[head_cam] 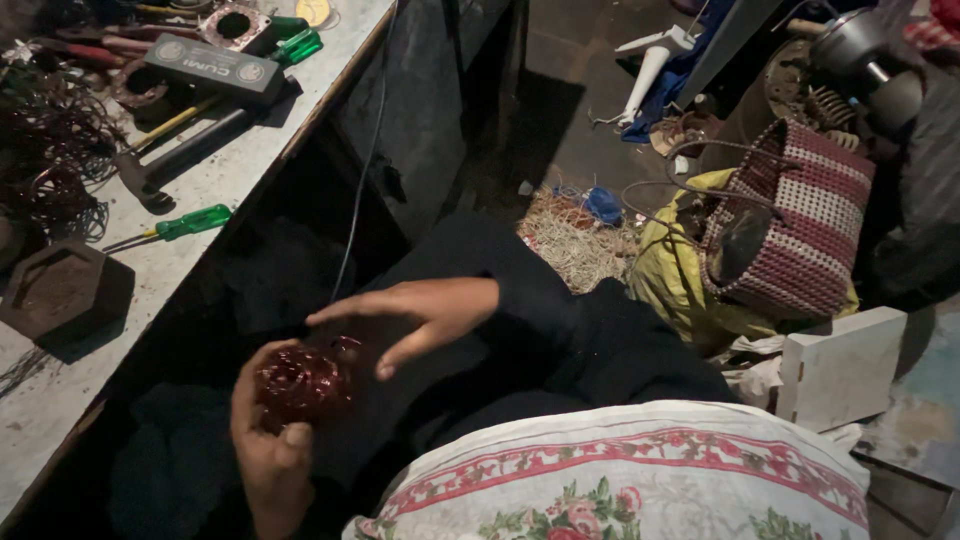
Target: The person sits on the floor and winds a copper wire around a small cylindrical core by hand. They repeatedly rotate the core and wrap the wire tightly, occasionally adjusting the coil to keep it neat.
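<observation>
Lower left of centre, the left hand (pixel 268 440) cups a reddish copper wire coil (pixel 300 385) (glossy, rounded). The right hand (pixel 420 312) hovers just above-right, fingers spread, nearly touching; the green screwdriver (pixel 190 223) lies apart, upper left.

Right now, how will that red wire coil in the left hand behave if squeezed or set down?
The coil looks like loosely wound thin wire, so it probably gives under a squeeze. Loops could spring loose. Its rounded shape might roll off the lap; the left hand cups it, the right hand hovers above.
</observation>
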